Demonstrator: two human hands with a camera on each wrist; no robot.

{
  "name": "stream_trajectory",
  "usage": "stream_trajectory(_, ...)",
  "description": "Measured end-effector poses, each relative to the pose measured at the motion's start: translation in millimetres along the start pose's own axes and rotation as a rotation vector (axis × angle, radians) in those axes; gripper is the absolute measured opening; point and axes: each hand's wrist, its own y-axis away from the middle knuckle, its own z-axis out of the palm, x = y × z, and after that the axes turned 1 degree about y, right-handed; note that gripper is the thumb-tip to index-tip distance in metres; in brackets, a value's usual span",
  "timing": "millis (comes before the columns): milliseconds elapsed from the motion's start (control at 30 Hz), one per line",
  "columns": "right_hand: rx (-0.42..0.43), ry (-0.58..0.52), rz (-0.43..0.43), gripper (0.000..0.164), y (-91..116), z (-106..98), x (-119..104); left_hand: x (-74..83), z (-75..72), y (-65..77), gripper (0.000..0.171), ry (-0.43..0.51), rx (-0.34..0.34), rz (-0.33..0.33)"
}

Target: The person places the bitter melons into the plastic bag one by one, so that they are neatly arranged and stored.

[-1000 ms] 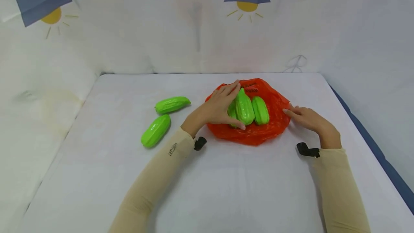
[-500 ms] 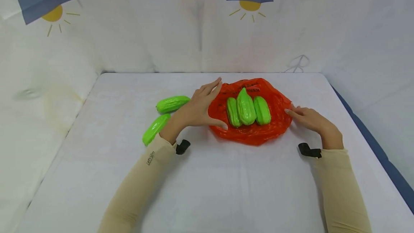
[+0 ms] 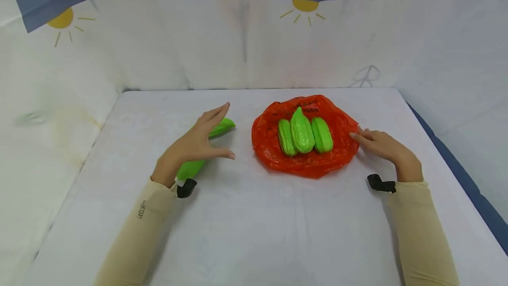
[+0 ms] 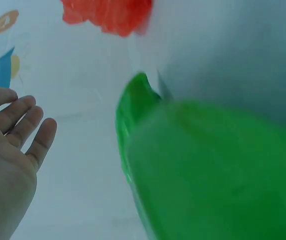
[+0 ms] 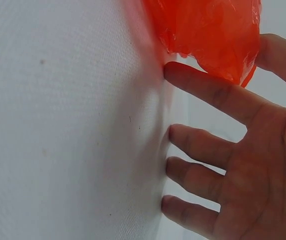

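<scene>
My left hand hovers at the left with thumb and fingers spread, holding nothing. Beneath and partly behind it lie two shiny green bitter melons on the table: one farther back and one nearer. The nearer bitter melon looms large in the left wrist view. At right of centre a red plastic bag is spread out, with three green bitter melons side by side on it. My right hand pinches the bag's right edge between thumb and index finger; its other fingertips touch the table in the right wrist view.
A white cloth covers the table. Behind it hangs a white curtain with printed shapes. Dark blue edging runs along the right side. A black wrist camera sits under the left wrist, another by the right.
My left hand has moved left, away from the bag and over the two loose bitter melons. The third bitter melon on the bag is uncovered. My right hand stays at the bag's edge.
</scene>
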Motion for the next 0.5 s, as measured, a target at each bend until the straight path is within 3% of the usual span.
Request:
stream_trajectory(133,-0.006,0.004,0.007,0.09,-1,-1,-1,-20.5,-11.3,17.4,0.12,-0.03,-0.001,0.015)
stream_trajectory(300,-0.016,0.002,0.018,0.094,-3,-2,-2,-40.3,-20.6,34.0,0.113,-0.005,-0.022,-0.012)
stream_trajectory(500,-0.014,-0.002,0.021,0.092,-1,0,-1,-58.8,-29.0,43.2,0.106,0.046,-0.128,-0.099)
